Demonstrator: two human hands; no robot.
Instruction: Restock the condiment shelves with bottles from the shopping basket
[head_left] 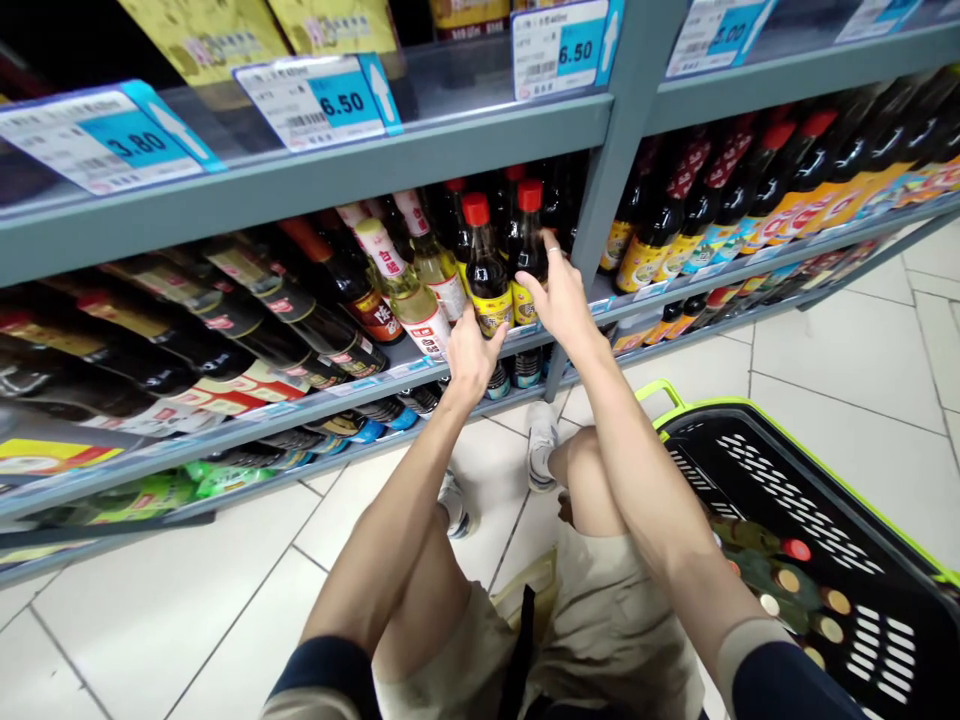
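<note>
At the grey metal shelf (322,170), the right hand's (562,305) fingers spread open around an upright, red-capped dark glass bottle (529,255); the left hand (471,362) stays open just below.

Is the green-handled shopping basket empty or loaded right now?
Loaded: the black basket holds several bottles, their red and gold caps showing.

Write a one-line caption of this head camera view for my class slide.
Left hand and right hand at red-capped bottles on a shop shelf, a black basket below.
</note>
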